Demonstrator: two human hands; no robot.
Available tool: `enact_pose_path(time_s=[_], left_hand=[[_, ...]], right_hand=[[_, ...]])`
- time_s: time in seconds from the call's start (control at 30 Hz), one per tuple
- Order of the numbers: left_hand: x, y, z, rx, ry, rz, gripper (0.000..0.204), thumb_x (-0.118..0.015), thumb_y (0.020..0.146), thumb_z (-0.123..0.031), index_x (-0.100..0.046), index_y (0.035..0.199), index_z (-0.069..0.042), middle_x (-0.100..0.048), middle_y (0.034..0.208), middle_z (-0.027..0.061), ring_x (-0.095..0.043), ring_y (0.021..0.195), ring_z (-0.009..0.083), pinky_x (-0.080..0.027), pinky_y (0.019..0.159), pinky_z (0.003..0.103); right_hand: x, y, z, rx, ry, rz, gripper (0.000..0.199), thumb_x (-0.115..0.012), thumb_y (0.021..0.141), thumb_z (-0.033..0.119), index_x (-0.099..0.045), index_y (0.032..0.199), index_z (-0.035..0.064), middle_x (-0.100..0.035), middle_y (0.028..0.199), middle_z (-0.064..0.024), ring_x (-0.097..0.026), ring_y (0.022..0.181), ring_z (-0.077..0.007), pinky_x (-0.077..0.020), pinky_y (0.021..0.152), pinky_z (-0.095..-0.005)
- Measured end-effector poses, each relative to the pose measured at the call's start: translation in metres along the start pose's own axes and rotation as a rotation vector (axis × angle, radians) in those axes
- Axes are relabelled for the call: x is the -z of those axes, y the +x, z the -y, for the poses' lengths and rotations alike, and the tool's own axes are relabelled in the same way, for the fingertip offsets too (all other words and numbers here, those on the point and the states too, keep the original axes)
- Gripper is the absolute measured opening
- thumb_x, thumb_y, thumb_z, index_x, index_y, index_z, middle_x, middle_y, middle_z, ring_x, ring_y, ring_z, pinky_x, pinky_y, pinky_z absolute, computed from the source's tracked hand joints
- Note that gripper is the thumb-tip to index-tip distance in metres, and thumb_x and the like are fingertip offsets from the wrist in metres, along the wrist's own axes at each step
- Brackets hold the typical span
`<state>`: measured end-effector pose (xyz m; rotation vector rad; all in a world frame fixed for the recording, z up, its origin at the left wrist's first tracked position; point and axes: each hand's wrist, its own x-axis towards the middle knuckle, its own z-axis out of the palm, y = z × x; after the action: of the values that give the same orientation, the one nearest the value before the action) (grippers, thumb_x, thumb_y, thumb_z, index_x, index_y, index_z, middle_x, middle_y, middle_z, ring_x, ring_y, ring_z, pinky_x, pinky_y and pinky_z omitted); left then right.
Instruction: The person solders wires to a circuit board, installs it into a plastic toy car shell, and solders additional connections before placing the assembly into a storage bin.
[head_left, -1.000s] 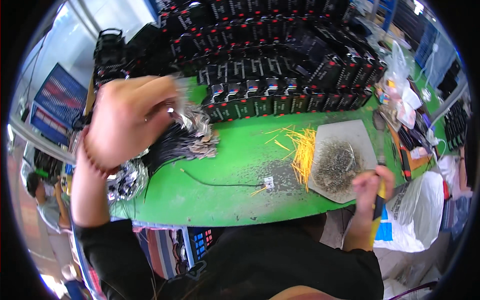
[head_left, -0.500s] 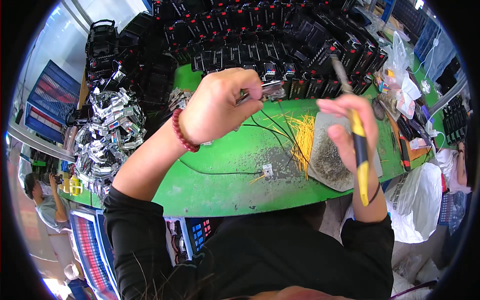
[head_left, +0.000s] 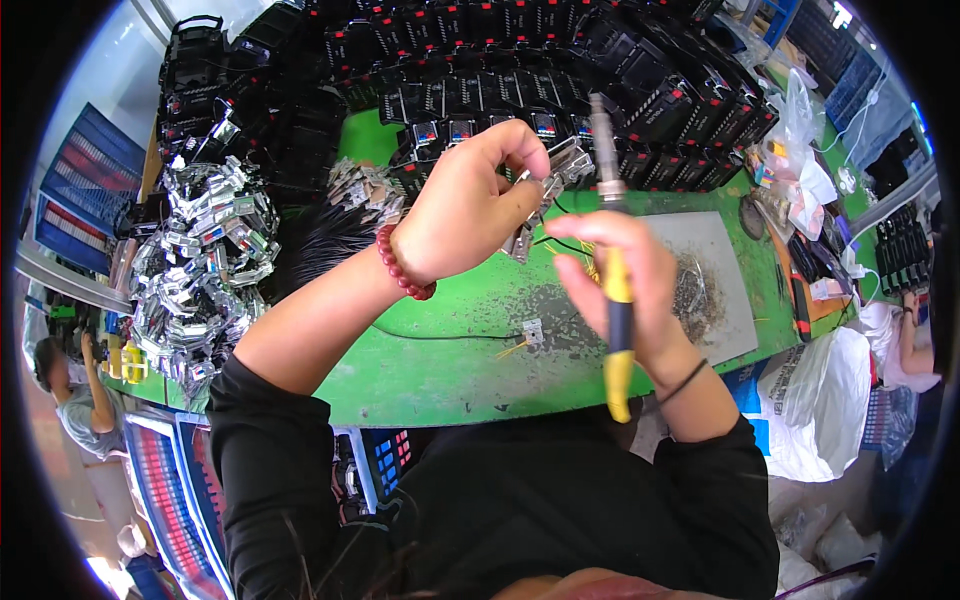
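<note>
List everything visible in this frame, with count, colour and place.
Metal part with wires: one, silver, pinched in left hand above table.
Soldering iron: one, yellow and blue handle, upright in right hand.
Table: one, green, centre.
Grey mat: one, right of centre, littered with metal scraps.
Black units: many, black and red, stacked along far edge.
Silver parts pile: many, far left.
White bags: several, right.
Left hand: bead bracelet at wrist.
Right hand: grips iron.
</note>
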<state>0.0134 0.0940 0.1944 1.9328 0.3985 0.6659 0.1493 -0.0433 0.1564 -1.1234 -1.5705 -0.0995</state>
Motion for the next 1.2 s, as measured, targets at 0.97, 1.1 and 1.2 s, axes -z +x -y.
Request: enact_pose_path(time_s=[0.97,1.1,1.2], left_hand=[[0.033,-0.161,0.118,0.272,1.293,-0.419,0.023,-0.070,0.074,-0.006,-0.064,0.097,-0.006,-0.066,0.112,0.0149,-0.064,0.099,0.0330,-0.052,0.084,0.040],[-0.029,-0.121,0.099,-0.118,0.816,-0.244,0.025,-0.070,0.071,-0.005,-0.065,0.095,-0.004,-0.066,0.106,0.0152,-0.064,0.096,0.0317,-0.050,0.087,0.043],[-0.070,-0.096,0.089,0.170,0.443,0.116,0.021,-0.067,0.081,-0.011,-0.066,0.100,-0.002,-0.068,0.091,0.0157,-0.066,0.084,0.0329,-0.052,0.076,0.040]], right_hand=[[-0.042,-0.148,-0.060,-0.529,0.087,0.185,0.027,-0.061,0.084,-0.005,-0.060,0.106,0.0090,-0.063,0.074,-0.0060,-0.064,0.062,-0.0151,-0.0495,0.057,-0.0264],[-0.039,-0.142,-0.053,-0.476,0.275,0.234,0.025,-0.062,0.083,-0.007,-0.060,0.105,0.0065,-0.065,0.085,-0.0091,-0.063,0.063,-0.0168,-0.0501,0.059,-0.0276],[-0.039,-0.141,-0.050,-0.322,0.261,0.227,0.025,-0.064,0.085,-0.005,-0.058,0.106,0.0058,-0.064,0.083,-0.0083,-0.063,0.066,-0.0156,-0.0503,0.060,-0.0279]])
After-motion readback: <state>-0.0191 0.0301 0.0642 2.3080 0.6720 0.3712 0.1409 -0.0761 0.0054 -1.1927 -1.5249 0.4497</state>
